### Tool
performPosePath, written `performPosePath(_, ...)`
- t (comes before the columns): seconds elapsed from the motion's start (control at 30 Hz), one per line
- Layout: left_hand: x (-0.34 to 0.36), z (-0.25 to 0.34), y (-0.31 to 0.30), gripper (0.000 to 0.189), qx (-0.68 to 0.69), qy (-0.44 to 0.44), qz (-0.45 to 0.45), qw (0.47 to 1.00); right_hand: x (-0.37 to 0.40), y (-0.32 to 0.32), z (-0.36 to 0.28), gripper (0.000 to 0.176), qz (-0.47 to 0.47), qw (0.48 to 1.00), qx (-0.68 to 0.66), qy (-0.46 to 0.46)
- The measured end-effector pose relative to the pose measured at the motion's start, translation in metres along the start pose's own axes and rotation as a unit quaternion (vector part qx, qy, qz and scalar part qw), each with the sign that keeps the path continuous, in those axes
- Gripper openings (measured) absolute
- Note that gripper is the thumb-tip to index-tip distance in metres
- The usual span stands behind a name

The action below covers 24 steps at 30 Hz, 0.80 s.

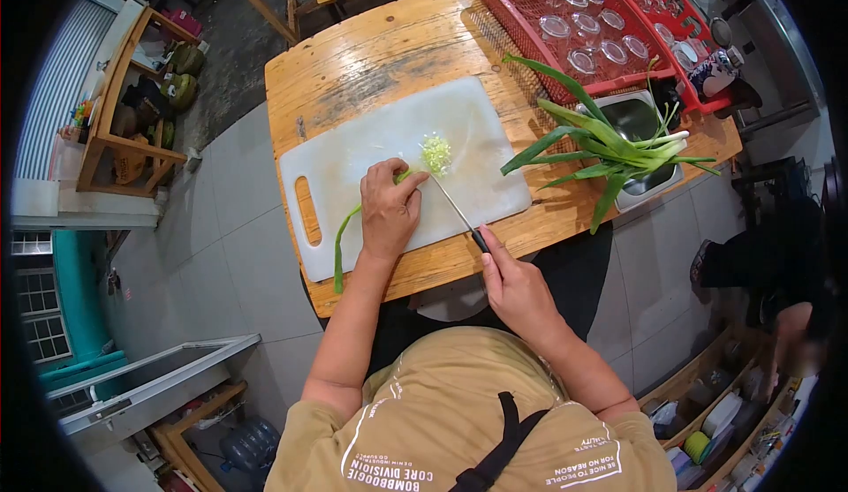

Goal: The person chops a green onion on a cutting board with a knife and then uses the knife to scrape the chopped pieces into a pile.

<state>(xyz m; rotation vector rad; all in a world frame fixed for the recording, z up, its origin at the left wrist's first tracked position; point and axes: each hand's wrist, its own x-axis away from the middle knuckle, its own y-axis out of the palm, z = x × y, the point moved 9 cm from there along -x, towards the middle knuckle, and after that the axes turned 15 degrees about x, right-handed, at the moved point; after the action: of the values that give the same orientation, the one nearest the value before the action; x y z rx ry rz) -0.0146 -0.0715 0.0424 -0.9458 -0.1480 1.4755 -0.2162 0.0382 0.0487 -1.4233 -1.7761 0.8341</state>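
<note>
My left hand (389, 208) is closed on a spring onion (345, 231), pressing it to the white cutting board (353, 152). Its green end trails over the board's near edge, and its cut end shows beside my fingertips. My right hand (517, 289) grips a knife (457, 207) by its black handle; the blade tip lies close to my left fingertips. Just beyond the blade sits a small heap of chopped spring onion (435, 154). More long spring onions (609, 143) lie across a metal container (669, 174) to the right of the board.
A red crate (521, 33) of upturned glasses stands at the table's far right, with another red basket (707, 33) behind it. The wooden table (309, 77) has a rounded edge. At right, a person in dark clothes (777, 262) is near shelves. A wooden rack (110, 121) stands left.
</note>
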Motion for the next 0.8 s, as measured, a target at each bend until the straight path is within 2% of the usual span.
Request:
performPosePath(0.07,0.000,0.001,0.000,0.028,-0.003,0.004,-0.002,1.000,0.001,-0.004,0.003,0.051,0.016,0.998,-0.055,0.003)
performPosePath(0.2,0.000,0.001,0.000,0.027,-0.003,0.005,-0.001,1.000,-0.007,0.001,0.001,0.050,0.014,0.999,-0.051,0.004)
performPosePath(0.27,0.000,0.000,0.000,0.026,0.001,0.005,0.000,1.000,-0.012,0.002,-0.004,0.050,0.054,0.997,-0.051,-0.021)
performPosePath(0.8,-0.001,0.001,-0.001,0.030,0.007,0.001,0.003,1.000,-0.025,0.011,-0.006,0.049,0.047,0.998,-0.031,-0.029)
